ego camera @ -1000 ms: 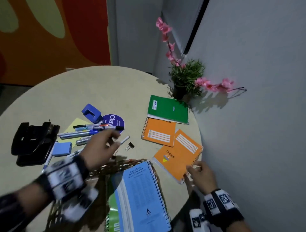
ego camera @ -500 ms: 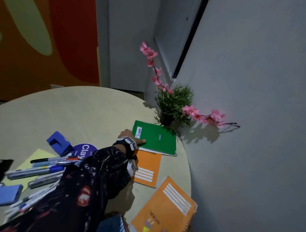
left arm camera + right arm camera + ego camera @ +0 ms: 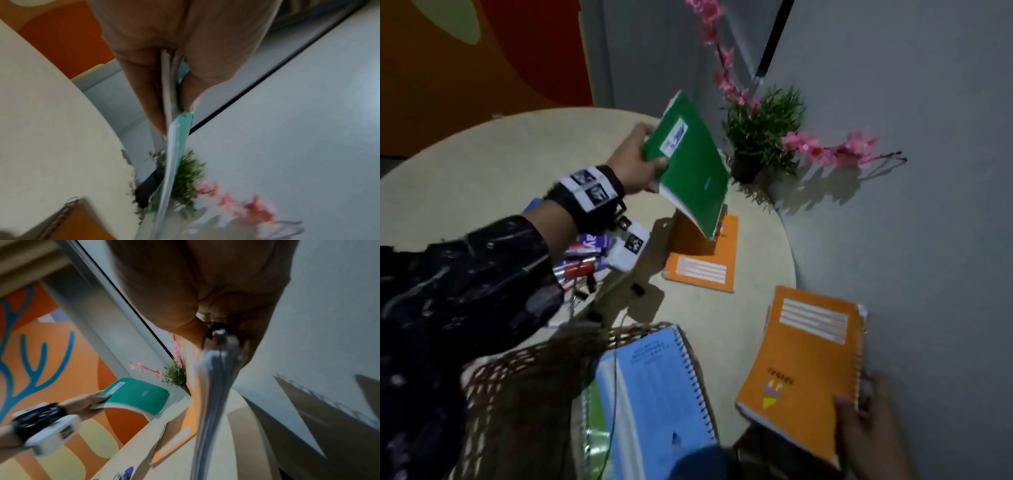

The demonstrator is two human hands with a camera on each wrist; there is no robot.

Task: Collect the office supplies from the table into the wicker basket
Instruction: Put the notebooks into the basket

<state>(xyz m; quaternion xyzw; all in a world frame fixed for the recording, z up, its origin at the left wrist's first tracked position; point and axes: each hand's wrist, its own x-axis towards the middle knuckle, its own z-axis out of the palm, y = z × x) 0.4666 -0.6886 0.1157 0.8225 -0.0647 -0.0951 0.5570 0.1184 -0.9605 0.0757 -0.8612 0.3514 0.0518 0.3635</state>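
A green notebook [image 3: 690,164] is hanging tilted in the air above the round table, its free corner drooping over a small orange notebook [image 3: 703,260] that is lying flat. A larger orange spiral notebook [image 3: 808,359] is sitting raised at the table's near right edge. A blue spiral notebook [image 3: 654,401] is leaning inside the wicker basket [image 3: 524,370], over a green one. Pens [image 3: 578,267] are lying clustered behind.
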